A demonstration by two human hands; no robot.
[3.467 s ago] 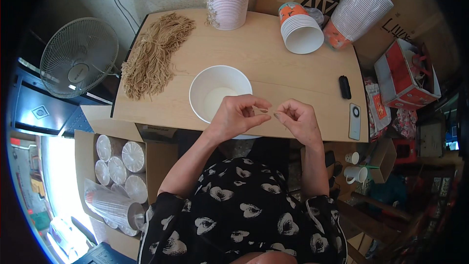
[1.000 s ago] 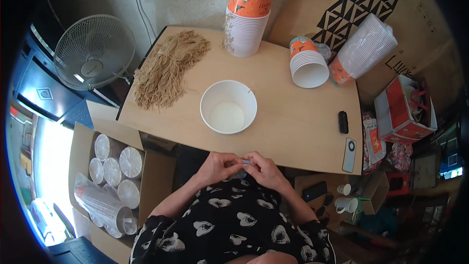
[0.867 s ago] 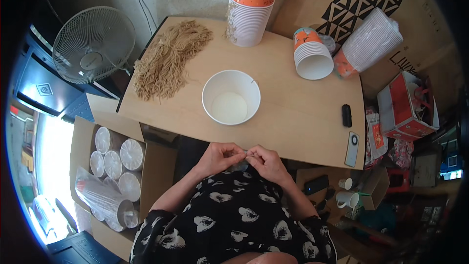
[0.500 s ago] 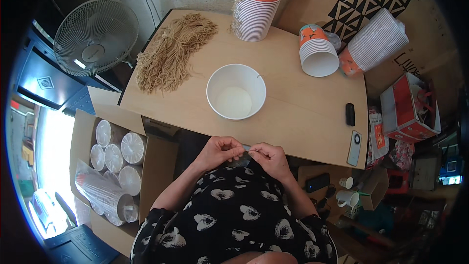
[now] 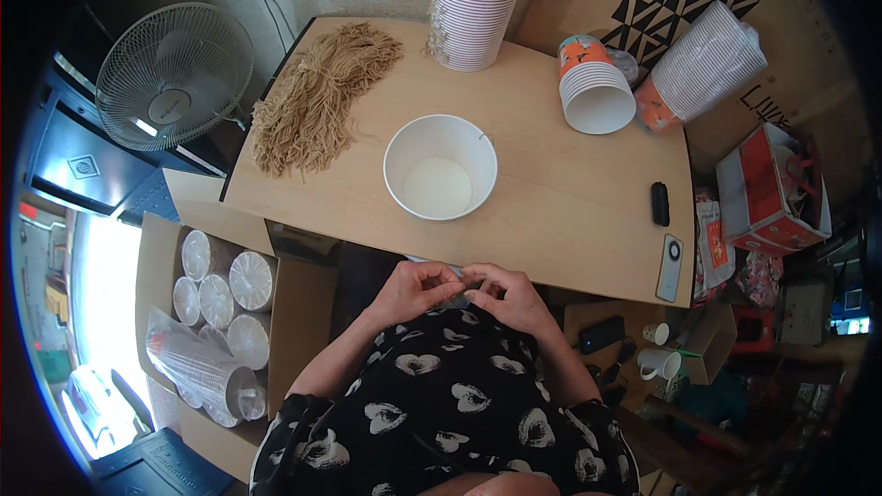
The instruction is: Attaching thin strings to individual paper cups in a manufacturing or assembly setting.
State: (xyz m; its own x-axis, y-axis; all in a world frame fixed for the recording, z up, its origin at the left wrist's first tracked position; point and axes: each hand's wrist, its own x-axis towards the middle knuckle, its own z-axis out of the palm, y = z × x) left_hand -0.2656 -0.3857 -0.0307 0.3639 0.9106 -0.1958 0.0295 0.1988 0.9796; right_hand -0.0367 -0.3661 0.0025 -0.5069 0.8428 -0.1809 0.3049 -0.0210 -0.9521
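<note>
Currently left hand (image 5: 413, 289) and right hand (image 5: 505, 296) meet below the table (image 5: 551, 211) edge; fingertips pinched on something tiny, too small to identify; white bowl (image 5: 440, 167) sits empty, upright.

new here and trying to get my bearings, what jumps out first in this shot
A big white paper cup stands open at the table's middle, with a heap of tan string at its far left corner. Below the near edge, the left hand and right hand meet fingertip to fingertip, pinching something too small to tell.
</note>
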